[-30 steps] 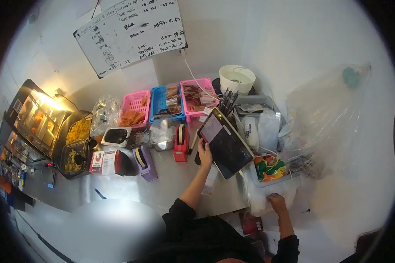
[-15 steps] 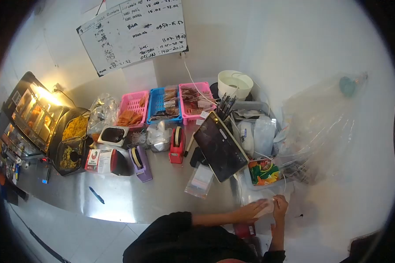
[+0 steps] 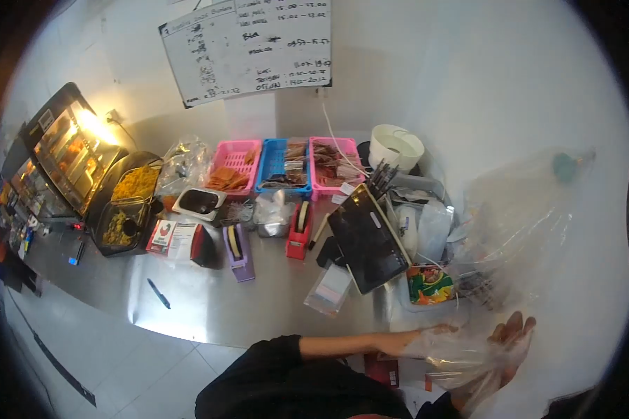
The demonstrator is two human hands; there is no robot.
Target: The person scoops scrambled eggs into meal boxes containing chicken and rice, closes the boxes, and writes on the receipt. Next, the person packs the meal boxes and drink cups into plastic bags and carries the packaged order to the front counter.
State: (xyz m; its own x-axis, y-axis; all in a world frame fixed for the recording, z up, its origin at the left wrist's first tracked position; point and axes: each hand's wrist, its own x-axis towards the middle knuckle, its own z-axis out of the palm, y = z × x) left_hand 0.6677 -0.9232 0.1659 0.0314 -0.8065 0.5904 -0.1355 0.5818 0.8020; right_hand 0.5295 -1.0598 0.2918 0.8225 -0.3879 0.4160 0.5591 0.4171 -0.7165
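A thin clear plastic bag (image 3: pixel 458 363) stretches between my two hands at the lower right, beyond the counter's end. My left hand (image 3: pixel 402 343) reaches in from the left and grips the plastic; the film partly covers its fingers. My right hand (image 3: pixel 511 339) has its fingers raised and apart, with the plastic lying against the palm and wrist. Whether the fingers are inside the bag I cannot tell. Close to my left hand stands a tub with green and orange packets (image 3: pixel 430 285). A tilted black tablet (image 3: pixel 367 241) is further left.
On the steel counter (image 3: pixel 210 307) are a blue pen (image 3: pixel 158 294), a purple tape dispenser (image 3: pixel 239 255), a red tape dispenser (image 3: pixel 299 234) and a blue basket (image 3: pixel 272 183) between pink ones. A lit food warmer (image 3: pixel 66 157) stands left. A large clear bag (image 3: pixel 531 216) hangs right.
My hands have moved apart, my right hand going right and its fingers opening. The plastic, earlier bunched between both hands, is now spread out. The view has shifted slightly.
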